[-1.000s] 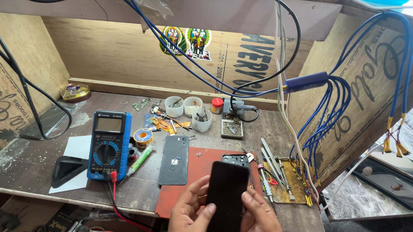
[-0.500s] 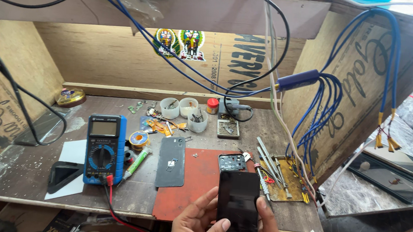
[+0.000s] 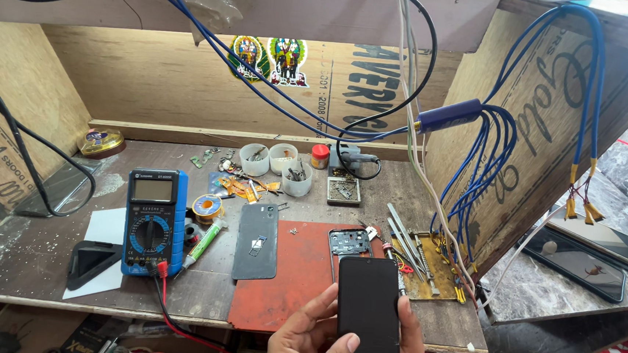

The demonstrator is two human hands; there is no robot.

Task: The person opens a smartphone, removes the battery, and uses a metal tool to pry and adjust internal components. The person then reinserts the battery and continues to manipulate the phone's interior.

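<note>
Both hands hold a black phone (image 3: 368, 313) upright over the near edge of the surface (image 3: 43, 253), its dark screen facing up. The left hand (image 3: 310, 342) wraps its side, thumb resting on the glass; the right hand (image 3: 411, 345) seems to grip the other edge, though little of it shows. Just beyond lies an opened phone frame (image 3: 350, 242) on a red mat (image 3: 288, 285), with a grey back cover (image 3: 256, 240) and a blue multimeter (image 3: 154, 220) to the left
</note>
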